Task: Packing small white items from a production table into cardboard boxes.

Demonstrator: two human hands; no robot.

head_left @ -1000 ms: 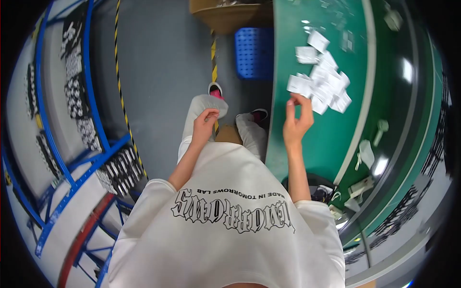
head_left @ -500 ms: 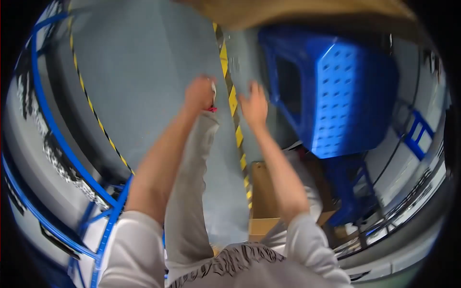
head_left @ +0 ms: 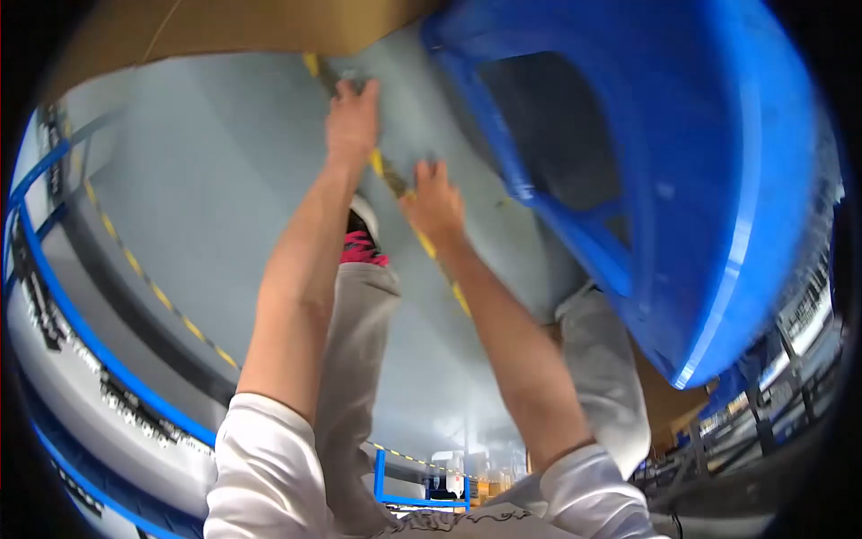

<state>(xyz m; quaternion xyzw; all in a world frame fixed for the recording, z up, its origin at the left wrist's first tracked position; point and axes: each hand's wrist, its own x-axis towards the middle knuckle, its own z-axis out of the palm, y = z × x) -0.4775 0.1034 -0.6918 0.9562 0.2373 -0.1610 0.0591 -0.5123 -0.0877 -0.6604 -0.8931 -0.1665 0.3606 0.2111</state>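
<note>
My left hand (head_left: 353, 126) reaches out over the grey floor near the yellow-and-black floor tape (head_left: 395, 184). Its fingers are apart and nothing shows in them. Just past the fingertips lies a small, shiny, blurred patch (head_left: 351, 74) that I cannot make out. Lower and to the right, my right hand (head_left: 435, 202) hangs above the tape, fingers spread, with no object visible in it. A large blue plastic stool (head_left: 620, 135) stands close on the right, apart from both hands. Beneath my left forearm are a shoe (head_left: 364, 216) and a pink-and-black sock (head_left: 363, 250).
Brown cardboard (head_left: 242, 31) spans the upper edge. A blue metal rail (head_left: 117, 382) curves along the left, beside white packages with dark print. More cardboard (head_left: 663, 382) sits under the stool, next to my right leg (head_left: 602, 359). Racks with goods fill the lower right.
My view has tilted and the stool looms larger. My left hand has moved forward from beside my foot, its fingers now spread; the right hand is lower. Cardboard now covers the upper left.
</note>
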